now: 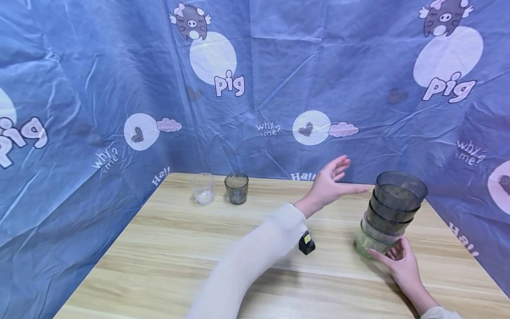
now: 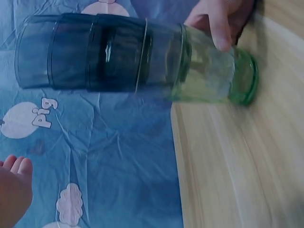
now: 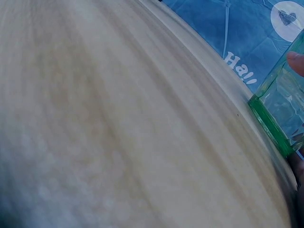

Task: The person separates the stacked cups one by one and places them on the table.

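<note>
A stack of nested cups stands near the table's right side, leaning slightly right in the head view. At its bottom is a green cup (image 1: 368, 246), with a clear cup (image 1: 376, 231) in it and smoky grey cups (image 1: 398, 192) above. My right hand (image 1: 404, 266) grips the green cup low down, thumb in front; the right wrist view catches the green base (image 3: 273, 128) and a fingertip. Left of the stack, my left hand (image 1: 328, 184) is raised with fingers extended, its thumb pointing at the upper cups, apart from them. Nothing is in it.
Toward the back left of the wooden table (image 1: 171, 248) stand a clear cup (image 1: 204, 190) and a small smoky grey cup (image 1: 237, 189). A black object with a yellow patch (image 1: 307, 243) lies by my left sleeve. A blue printed cloth (image 1: 271, 88) hangs behind the table.
</note>
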The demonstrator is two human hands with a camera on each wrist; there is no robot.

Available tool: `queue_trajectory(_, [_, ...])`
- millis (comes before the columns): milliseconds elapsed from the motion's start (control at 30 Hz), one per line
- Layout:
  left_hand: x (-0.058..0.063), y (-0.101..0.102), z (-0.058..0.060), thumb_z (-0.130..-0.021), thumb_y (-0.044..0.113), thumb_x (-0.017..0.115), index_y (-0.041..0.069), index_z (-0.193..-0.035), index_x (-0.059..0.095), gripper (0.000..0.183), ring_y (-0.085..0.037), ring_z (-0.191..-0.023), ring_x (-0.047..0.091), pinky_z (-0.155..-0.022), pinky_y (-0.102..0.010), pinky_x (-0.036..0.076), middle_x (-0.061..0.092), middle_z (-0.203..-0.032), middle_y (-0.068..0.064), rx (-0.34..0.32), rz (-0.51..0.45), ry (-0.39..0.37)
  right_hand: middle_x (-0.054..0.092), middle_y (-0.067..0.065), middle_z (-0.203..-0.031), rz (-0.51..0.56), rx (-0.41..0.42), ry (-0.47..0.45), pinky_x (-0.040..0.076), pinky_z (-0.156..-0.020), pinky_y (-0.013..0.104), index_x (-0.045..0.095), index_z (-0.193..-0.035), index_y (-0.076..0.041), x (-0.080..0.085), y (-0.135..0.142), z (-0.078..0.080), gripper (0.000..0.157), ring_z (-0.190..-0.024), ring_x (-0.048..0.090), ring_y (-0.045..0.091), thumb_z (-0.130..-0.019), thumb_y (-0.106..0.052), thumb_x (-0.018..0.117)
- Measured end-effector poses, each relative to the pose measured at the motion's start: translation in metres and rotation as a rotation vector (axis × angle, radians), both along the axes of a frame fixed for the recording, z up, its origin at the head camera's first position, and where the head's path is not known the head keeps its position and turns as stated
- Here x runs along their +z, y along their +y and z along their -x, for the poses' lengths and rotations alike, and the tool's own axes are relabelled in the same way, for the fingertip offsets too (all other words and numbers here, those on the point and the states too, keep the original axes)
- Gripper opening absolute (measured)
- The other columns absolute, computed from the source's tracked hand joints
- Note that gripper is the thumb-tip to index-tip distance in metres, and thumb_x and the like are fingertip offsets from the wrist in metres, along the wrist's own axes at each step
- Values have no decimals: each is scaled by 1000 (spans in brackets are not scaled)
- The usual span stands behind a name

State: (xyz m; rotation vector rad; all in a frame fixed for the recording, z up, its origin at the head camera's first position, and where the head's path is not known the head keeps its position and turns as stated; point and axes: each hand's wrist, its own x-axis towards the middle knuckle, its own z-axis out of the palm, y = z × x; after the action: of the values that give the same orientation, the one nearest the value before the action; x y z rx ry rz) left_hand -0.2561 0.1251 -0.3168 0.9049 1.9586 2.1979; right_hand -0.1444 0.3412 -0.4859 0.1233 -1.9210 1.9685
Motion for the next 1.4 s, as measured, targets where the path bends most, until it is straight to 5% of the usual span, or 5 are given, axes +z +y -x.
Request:
queue_trajectory(233, [2,17,-14,-79,1,82,8,-152,39,85,0,-128,46,-104,-13,39,50,-145,8,-63,100,18,66,-20,-115,1,10,4,46,-85,5,46,-131,-24,-1,0,1,74,-104,59,-8,-79,25,66])
queue_trajectory(567, [5,37,-30,-76,5,85,16,-150,43,85,1,-125,48,-100,-11,41,50,-142,16,-28,170,-1,67,-18,-114,17,22,29,47,-85,6,47,-131,-22,-1,0,1,75,-103,60,-6,-78,27,64])
queue_trajectory(767, [9,50,-38,-73,8,88,15,-148,48,85,0,-123,50,-94,-8,42,49,-143,13,33,240,28,67,-18,-114,12,12,16,47,-85,5,47,-131,-23,-1,-1,1,74,-103,60,-7,-78,26,66])
queue_trajectory(1000, [11,59,-40,-68,23,93,17,-145,52,87,6,-115,53,-87,-2,40,51,-140,12,175,403,161,67,-18,-114,18,10,28,46,-84,5,47,-132,-23,-1,0,1,76,-103,60,-7,-78,26,65])
queue_trajectory(1400, [11,57,-41,-69,28,93,18,-144,53,85,7,-111,55,-84,-1,41,54,-137,13,204,439,166,67,-18,-113,27,16,23,47,-84,5,46,-131,-23,-4,0,2,75,-103,60,-7,-78,27,64])
